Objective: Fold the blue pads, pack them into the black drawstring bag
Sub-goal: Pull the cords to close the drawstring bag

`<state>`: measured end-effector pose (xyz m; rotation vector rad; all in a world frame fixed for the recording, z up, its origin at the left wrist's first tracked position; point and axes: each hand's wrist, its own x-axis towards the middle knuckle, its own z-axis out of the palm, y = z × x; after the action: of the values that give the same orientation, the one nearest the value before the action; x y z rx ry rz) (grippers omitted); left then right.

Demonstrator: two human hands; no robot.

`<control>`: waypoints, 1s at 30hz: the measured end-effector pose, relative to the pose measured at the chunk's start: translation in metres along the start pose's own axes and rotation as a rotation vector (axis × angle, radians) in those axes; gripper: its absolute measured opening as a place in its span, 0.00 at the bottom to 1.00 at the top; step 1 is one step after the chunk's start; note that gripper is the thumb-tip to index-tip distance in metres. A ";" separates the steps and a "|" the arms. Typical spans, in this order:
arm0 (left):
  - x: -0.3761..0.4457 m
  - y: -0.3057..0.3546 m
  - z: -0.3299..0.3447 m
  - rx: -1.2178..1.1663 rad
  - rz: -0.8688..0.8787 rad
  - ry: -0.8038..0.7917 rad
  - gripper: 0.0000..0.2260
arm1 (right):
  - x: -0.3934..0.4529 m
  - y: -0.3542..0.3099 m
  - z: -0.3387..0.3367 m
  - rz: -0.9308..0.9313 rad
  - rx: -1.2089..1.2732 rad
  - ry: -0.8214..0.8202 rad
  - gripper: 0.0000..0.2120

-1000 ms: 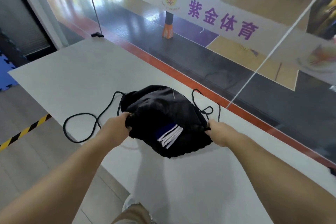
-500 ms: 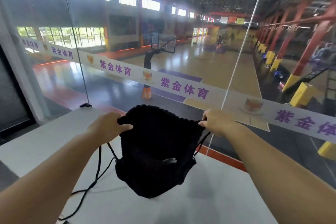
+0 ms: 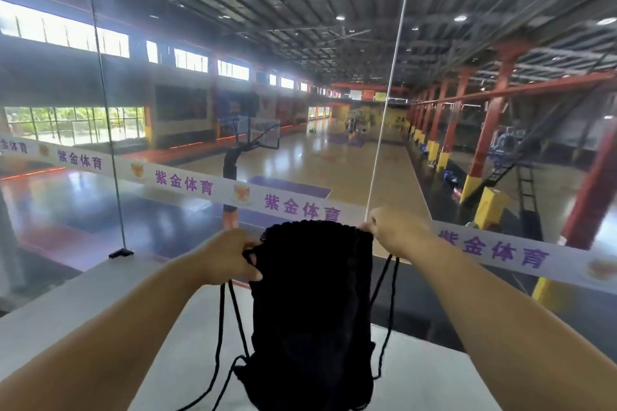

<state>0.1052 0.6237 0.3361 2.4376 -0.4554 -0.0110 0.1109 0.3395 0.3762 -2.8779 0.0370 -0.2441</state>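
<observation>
The black drawstring bag (image 3: 314, 307) hangs upright in the air in front of me, above the white table (image 3: 427, 377). My left hand (image 3: 227, 257) grips the left side of its gathered top edge. My right hand (image 3: 394, 230) pinches the right side of that edge. Black cords (image 3: 230, 320) dangle in loops from both sides of the bag. The bag's mouth is bunched nearly closed. No blue pad shows; whatever is inside the bag is hidden.
A glass wall (image 3: 110, 130) with a white banner of purple characters (image 3: 187, 182) stands just beyond the table's far edge. Behind it lies an indoor basketball court with a hoop stand (image 3: 233, 160) and red columns (image 3: 487, 130).
The bag lay on the table with blue and white pads showing at its mouth; both hands have since lifted it upright and higher, and the pads are out of sight. My view tilted up.
</observation>
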 end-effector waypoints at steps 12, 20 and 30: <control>0.004 0.025 0.026 0.061 -0.001 0.141 0.09 | -0.052 0.079 -0.031 0.119 0.225 0.171 0.13; 0.009 0.096 0.086 -0.167 0.042 -0.012 0.17 | -0.064 0.100 -0.022 0.031 0.712 -0.022 0.09; 0.034 0.150 0.161 -0.359 0.204 -0.049 0.15 | -0.060 0.096 -0.020 -0.187 0.944 -0.202 0.09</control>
<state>0.0694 0.4065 0.3039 2.0352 -0.6620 -0.0609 0.0484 0.2444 0.3613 -1.9469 -0.3017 0.0119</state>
